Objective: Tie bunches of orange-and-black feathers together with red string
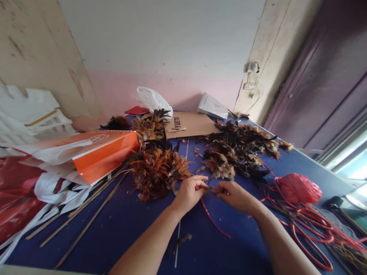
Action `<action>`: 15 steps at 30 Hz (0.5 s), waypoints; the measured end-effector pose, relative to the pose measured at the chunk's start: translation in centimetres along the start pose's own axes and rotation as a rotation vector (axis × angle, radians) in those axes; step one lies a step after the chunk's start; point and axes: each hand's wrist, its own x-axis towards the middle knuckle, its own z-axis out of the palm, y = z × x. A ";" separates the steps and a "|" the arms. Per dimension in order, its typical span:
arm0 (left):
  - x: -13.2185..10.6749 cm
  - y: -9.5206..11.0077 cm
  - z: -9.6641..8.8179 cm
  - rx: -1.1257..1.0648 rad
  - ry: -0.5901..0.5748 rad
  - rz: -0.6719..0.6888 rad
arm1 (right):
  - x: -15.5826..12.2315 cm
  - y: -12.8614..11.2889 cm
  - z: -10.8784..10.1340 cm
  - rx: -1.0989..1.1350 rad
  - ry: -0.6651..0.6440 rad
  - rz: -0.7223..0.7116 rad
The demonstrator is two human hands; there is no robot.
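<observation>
Left hand (190, 192) and right hand (231, 193) are converging right of the feather bundle (157, 172), forearms (153, 236) slanting inward, fingers (202, 178) pinching a grey tuft (212, 190).

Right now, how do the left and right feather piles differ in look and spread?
The left feather pile is mostly rusty brown; the right feather pile shows more black. The left pile bunches into a bushy mound at its near end, while the right pile sprawls sideways. Both lie on the blue table.
</observation>
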 end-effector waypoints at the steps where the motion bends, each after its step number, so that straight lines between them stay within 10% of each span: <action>1: -0.1 0.2 -0.1 0.019 -0.042 0.014 | -0.1 -0.1 -0.1 0.016 -0.015 -0.009; 15: -0.3 -0.5 0.8 -0.416 -0.196 -0.476 | 0.5 -1.2 0.3 0.116 0.215 -0.063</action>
